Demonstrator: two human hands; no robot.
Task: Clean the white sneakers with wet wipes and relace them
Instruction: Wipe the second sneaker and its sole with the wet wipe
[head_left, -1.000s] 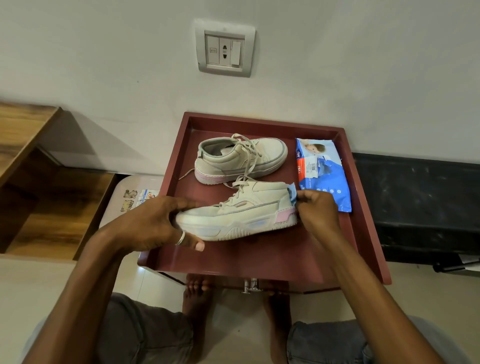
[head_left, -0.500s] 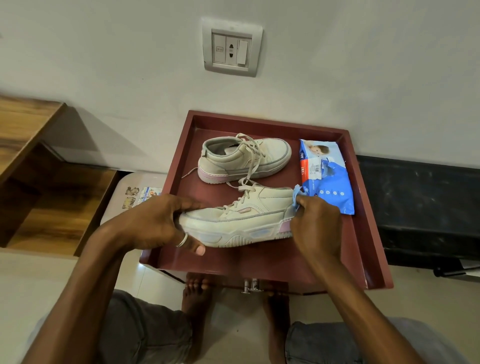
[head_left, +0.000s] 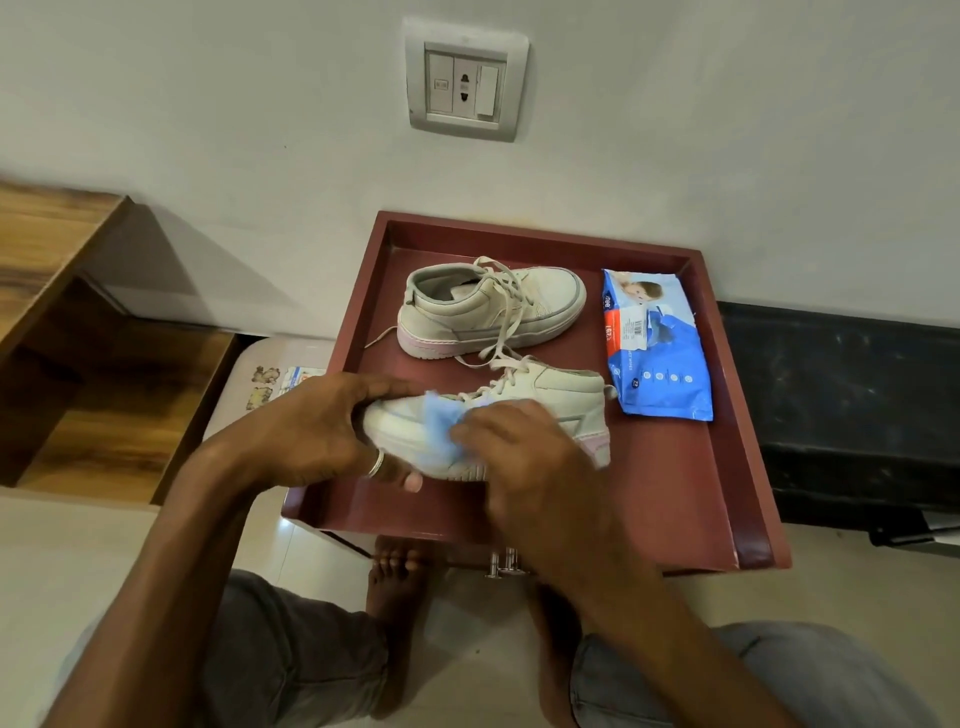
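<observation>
Two white sneakers with pink heels lie on a dark red tray (head_left: 675, 493). The near sneaker (head_left: 566, 395) lies on its side, toe to the left. My left hand (head_left: 317, 431) grips its toe end, thumb underneath. My right hand (head_left: 524, 457) holds a pale blue wet wipe (head_left: 439, 428) against the sneaker's side, near the toe; the wipe looks blurred. The far sneaker (head_left: 493, 312) stands upright with its laces loose, toe to the right. A blue wet-wipes pack (head_left: 657, 348) lies flat at the tray's right side.
The tray sits on a small stand against a white wall with a switch plate (head_left: 465, 83). A wooden shelf unit (head_left: 78, 338) stands to the left, a black ledge (head_left: 841, 395) to the right. My knees and bare feet (head_left: 397, 577) are below the tray.
My right hand has swept the wipe from the near sneaker's heel leftward along its side to the toe area. My left hand keeps its grip on the toe.
</observation>
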